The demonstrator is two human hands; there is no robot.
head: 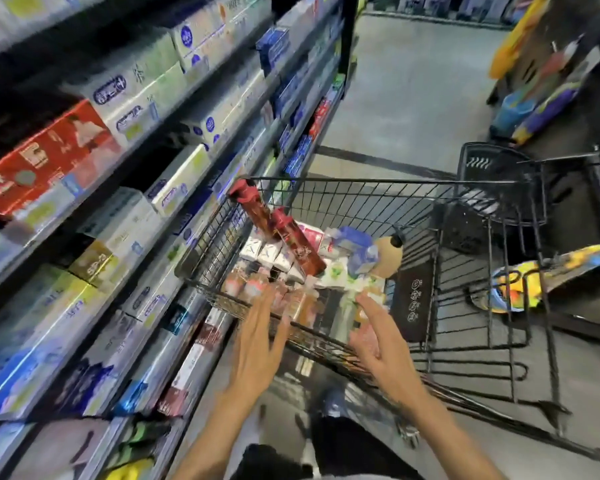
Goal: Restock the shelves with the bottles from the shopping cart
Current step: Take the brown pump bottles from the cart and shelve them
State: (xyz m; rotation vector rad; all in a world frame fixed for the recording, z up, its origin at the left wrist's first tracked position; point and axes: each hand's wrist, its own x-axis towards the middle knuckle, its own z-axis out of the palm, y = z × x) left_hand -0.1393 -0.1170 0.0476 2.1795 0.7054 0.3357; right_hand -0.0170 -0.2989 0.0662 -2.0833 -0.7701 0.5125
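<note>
Here, left hand (257, 344) and right hand (378, 337) spread, holding nothing, over cart (430, 188), shelves (174, 199) alongside.

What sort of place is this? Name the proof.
Most likely a supermarket aisle. Long shelves packed with boxed goods run along the left, a wire shopping cart full of bottles and packets stands beside them, and more stocked displays line the far side.

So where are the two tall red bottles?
The red bottles lie slanted in the shopping cart, at its left side nearest the shelves, on top of white packs.
</note>
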